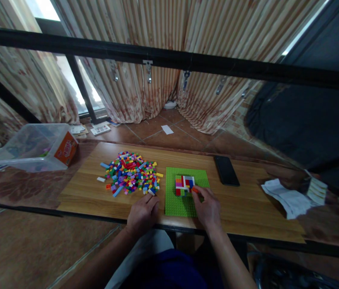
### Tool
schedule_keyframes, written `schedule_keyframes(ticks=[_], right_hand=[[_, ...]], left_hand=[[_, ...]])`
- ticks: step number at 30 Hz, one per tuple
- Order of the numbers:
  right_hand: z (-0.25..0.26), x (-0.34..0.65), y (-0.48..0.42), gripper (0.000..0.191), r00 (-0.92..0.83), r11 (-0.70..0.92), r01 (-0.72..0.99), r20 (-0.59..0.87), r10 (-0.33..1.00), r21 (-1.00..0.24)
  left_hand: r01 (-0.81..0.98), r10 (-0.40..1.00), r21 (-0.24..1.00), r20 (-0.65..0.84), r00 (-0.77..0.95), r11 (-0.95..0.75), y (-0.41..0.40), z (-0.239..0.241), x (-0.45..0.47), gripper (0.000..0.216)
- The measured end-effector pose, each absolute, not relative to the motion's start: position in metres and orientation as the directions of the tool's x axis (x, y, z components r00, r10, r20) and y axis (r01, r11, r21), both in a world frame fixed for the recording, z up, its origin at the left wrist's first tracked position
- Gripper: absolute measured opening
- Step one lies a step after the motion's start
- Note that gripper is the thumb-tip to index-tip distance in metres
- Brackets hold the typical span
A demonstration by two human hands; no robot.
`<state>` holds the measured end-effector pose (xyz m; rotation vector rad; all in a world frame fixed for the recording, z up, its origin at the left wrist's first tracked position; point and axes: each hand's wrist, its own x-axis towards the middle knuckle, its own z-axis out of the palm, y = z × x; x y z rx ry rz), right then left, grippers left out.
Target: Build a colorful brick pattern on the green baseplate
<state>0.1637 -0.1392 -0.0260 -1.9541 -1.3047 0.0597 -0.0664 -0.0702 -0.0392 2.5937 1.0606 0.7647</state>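
My right hand (208, 206) reaches over the green baseplate (183, 210), its thumb and fingers pinching a small orange brick (195, 189). That brick is at the right side of a low block of bricks (184, 185) in red, white, blue, orange and other colours, built on the plate. Left of the plate, my left hand (143, 212) rests at the table's front with fingers curled. Whether anything is inside it is hidden. A white brick (151, 192) lies by its fingertips, at the near edge of a heap of loose coloured bricks (131, 172).
The wooden table (247, 212) also carries a black phone (226, 171) and crumpled white paper (285, 196) on the right. A clear plastic bin (33, 146) with an orange label stands at far left. A dark metal bar (163, 56) crosses before the curtains.
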Motion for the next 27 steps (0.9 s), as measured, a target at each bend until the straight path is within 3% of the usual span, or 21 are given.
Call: schedule_keyframes(ticks=[8,14,20,23,27], right_hand=[[-0.022,0.171,-0.133,0.029,0.476,-0.245,0.796,0.321,0.819,-0.554],[-0.025,0.166,-0.126,0.031,0.494,-0.173,0.703,0.298,0.817,-0.690],[-0.028,0.171,-0.134,0.030,0.622,-0.132,0.514,0.263,0.738,-0.848],[-0.034,0.175,-0.139,0.035,0.695,-0.173,0.458,0.230,0.681,-0.872],[-0.035,0.175,-0.141,0.044,0.694,-0.273,0.479,0.170,0.699,-0.834]], left_hand=[[0.584,0.701,0.389,0.384,0.601,-0.713,-0.070,-0.040,-0.066,0.022],[0.593,0.704,0.381,0.359,0.612,-0.710,-0.071,-0.039,-0.066,0.022],[0.585,0.704,0.394,0.364,0.609,-0.709,-0.071,-0.039,-0.066,0.022],[0.590,0.704,0.383,0.368,0.608,-0.710,-0.071,-0.038,-0.066,0.022],[0.588,0.702,0.385,0.359,0.615,-0.712,-0.071,-0.037,-0.066,0.022]])
